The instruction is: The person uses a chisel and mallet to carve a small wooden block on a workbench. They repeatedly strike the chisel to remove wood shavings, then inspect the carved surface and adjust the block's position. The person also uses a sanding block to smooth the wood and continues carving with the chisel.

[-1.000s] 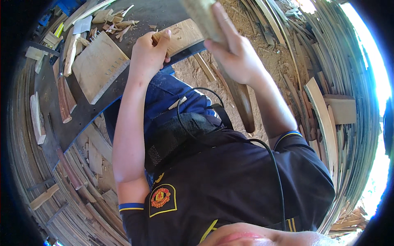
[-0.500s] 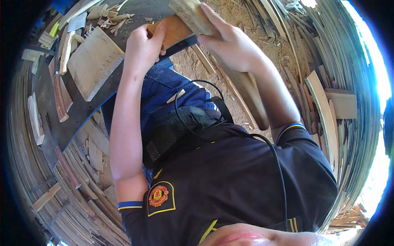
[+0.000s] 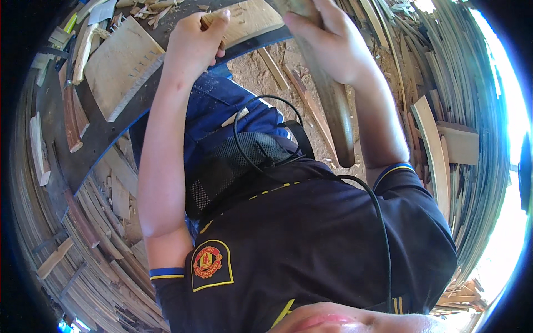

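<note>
At the upper middle, my left hand (image 3: pixel 191 44) is closed around the left end of a pale wooden board (image 3: pixel 250 21), its thumb on top. That board lies at the edge of a dark worktop (image 3: pixel 108 132). My right hand (image 3: pixel 338 47) grips a long, thick wooden bar (image 3: pixel 327 94) with a rounded lower end, which hangs beside my right forearm. The bar's upper end and some of my right fingers run out of the picture's top. To the left of my left hand rests a wide wooden block (image 3: pixel 119 69) with a row of small notches.
On the worktop's left lie a saw with a brown wooden handle (image 3: pixel 72 119), a hatchet-like blade (image 3: pixel 102 11) and wood shavings (image 3: pixel 158 8). Stacked strips (image 3: pixel 466 72) line the right side. Loose sticks (image 3: pixel 272 67) lie on the dusty ground, and a black cord (image 3: pixel 377 216) crosses my shirt.
My right hand has moved up and right, lifting the bar's upper end away from the board. My left hand keeps its hold, and more of the board's pale face shows.
</note>
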A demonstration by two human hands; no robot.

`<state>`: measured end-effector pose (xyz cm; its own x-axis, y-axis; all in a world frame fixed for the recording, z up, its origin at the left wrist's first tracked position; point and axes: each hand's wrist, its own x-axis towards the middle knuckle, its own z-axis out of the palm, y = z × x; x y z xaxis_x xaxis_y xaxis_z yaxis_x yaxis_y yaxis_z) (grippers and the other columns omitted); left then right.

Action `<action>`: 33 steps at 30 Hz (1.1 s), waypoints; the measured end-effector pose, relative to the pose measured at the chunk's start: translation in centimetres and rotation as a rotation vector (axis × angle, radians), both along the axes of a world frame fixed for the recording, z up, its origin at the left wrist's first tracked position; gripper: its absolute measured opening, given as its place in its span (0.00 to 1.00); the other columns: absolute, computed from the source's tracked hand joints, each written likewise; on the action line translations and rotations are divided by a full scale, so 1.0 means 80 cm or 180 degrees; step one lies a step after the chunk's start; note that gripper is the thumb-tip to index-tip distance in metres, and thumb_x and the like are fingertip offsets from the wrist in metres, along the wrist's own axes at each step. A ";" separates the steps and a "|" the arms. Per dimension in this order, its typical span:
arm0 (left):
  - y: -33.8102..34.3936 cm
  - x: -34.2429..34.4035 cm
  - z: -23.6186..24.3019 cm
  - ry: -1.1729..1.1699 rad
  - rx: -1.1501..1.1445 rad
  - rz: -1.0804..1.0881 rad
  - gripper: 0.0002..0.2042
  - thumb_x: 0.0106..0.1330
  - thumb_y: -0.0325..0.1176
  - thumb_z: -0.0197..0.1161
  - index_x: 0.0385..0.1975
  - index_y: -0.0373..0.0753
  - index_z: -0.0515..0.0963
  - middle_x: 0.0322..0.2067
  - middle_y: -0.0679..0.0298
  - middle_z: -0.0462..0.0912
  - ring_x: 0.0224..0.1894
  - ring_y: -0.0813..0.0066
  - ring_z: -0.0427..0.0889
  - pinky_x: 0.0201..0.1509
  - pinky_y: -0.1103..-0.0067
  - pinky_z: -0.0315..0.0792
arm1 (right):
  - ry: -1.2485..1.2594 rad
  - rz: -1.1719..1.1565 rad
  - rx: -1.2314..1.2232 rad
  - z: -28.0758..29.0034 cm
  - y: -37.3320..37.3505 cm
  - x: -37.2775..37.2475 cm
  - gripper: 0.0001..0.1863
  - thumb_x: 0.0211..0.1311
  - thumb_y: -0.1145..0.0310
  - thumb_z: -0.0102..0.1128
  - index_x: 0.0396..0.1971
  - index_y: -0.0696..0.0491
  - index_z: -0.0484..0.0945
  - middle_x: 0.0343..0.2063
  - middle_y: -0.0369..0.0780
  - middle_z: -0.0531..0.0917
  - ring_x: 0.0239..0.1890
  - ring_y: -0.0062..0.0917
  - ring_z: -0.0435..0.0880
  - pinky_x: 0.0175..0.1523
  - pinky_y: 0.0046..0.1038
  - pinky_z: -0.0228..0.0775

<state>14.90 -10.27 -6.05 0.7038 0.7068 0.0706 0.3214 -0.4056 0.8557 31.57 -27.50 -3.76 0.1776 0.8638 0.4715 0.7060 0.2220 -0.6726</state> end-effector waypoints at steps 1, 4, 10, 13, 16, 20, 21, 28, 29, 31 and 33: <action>0.002 0.001 -0.001 -0.0023 0.0058 -0.0086 0.24 0.72 0.53 0.58 0.36 0.32 0.82 0.18 0.62 0.83 0.17 0.78 0.80 0.24 0.79 0.75 | -0.0314 0.0137 0.0108 -0.017 0.002 0.005 0.45 0.68 0.77 0.59 0.77 0.55 0.41 0.73 0.54 0.62 0.74 0.35 0.63 0.71 0.27 0.56; 0.003 0.000 -0.006 -0.0046 -0.0025 -0.0034 0.25 0.73 0.55 0.58 0.40 0.32 0.82 0.16 0.67 0.77 0.15 0.84 0.72 0.20 0.83 0.65 | 0.0121 -0.0317 -0.0881 0.013 -0.005 -0.017 0.45 0.66 0.80 0.60 0.77 0.55 0.43 0.75 0.49 0.59 0.74 0.28 0.58 0.73 0.28 0.53; 0.001 -0.002 -0.007 -0.0046 0.0122 -0.0030 0.25 0.73 0.55 0.58 0.41 0.33 0.82 0.17 0.67 0.77 0.16 0.84 0.72 0.21 0.83 0.66 | 0.0481 0.0035 0.0190 0.002 -0.001 0.012 0.45 0.66 0.84 0.56 0.78 0.53 0.44 0.76 0.47 0.58 0.75 0.28 0.58 0.73 0.28 0.51; 0.003 -0.004 -0.006 0.0020 0.0141 -0.0074 0.26 0.73 0.56 0.58 0.42 0.33 0.82 0.17 0.66 0.78 0.16 0.84 0.72 0.21 0.83 0.67 | -0.0498 0.0735 0.0269 -0.021 0.001 0.016 0.45 0.66 0.83 0.57 0.78 0.51 0.44 0.76 0.50 0.57 0.76 0.32 0.58 0.74 0.28 0.52; -0.003 -0.006 -0.003 0.0017 0.0177 -0.0043 0.26 0.73 0.56 0.57 0.43 0.33 0.82 0.18 0.66 0.78 0.16 0.84 0.73 0.21 0.83 0.67 | -0.0404 0.0228 -0.0190 -0.007 -0.008 0.011 0.47 0.65 0.82 0.58 0.79 0.49 0.43 0.75 0.53 0.57 0.76 0.36 0.57 0.74 0.28 0.52; -0.007 -0.011 0.004 -0.0039 -0.0109 -0.0202 0.23 0.72 0.51 0.60 0.44 0.31 0.80 0.20 0.61 0.80 0.20 0.77 0.78 0.24 0.79 0.71 | 0.0303 -0.0148 0.0091 0.012 -0.003 0.004 0.46 0.65 0.84 0.55 0.79 0.50 0.43 0.75 0.53 0.58 0.76 0.33 0.57 0.73 0.28 0.52; -0.005 -0.019 0.031 0.0113 -0.0412 -0.0425 0.21 0.71 0.45 0.63 0.45 0.29 0.78 0.22 0.57 0.82 0.23 0.71 0.82 0.28 0.75 0.75 | -0.0082 0.0032 0.0195 0.011 -0.005 0.004 0.46 0.65 0.83 0.56 0.78 0.50 0.42 0.74 0.54 0.60 0.75 0.33 0.59 0.72 0.28 0.54; -0.012 -0.009 0.005 -0.0220 0.0162 0.0058 0.18 0.74 0.44 0.60 0.32 0.31 0.78 0.15 0.62 0.79 0.15 0.75 0.79 0.18 0.77 0.70 | 0.0227 -0.0474 -0.1192 0.040 -0.016 -0.035 0.48 0.64 0.77 0.60 0.78 0.53 0.41 0.61 0.59 0.75 0.60 0.39 0.81 0.57 0.28 0.72; -0.011 -0.012 0.005 -0.0162 0.0017 0.0079 0.18 0.74 0.44 0.60 0.31 0.31 0.78 0.15 0.62 0.79 0.15 0.75 0.79 0.19 0.77 0.70 | 0.0240 -0.0547 -0.1295 0.047 -0.015 -0.037 0.47 0.64 0.77 0.59 0.78 0.53 0.41 0.59 0.60 0.77 0.58 0.41 0.83 0.56 0.29 0.72; -0.013 -0.010 0.010 -0.0072 -0.0299 0.0034 0.19 0.74 0.44 0.59 0.30 0.31 0.78 0.16 0.61 0.80 0.16 0.75 0.79 0.19 0.76 0.70 | -0.0219 -0.0428 -0.0586 0.023 -0.012 -0.027 0.47 0.65 0.77 0.59 0.78 0.54 0.41 0.55 0.60 0.79 0.55 0.42 0.84 0.55 0.30 0.73; -0.020 -0.011 0.024 0.0067 -0.0181 0.0109 0.18 0.74 0.43 0.59 0.30 0.31 0.78 0.16 0.61 0.80 0.16 0.75 0.79 0.19 0.76 0.70 | -0.0293 -0.0500 -0.0590 0.019 -0.016 -0.032 0.46 0.66 0.75 0.59 0.78 0.55 0.42 0.56 0.60 0.78 0.58 0.39 0.83 0.56 0.29 0.73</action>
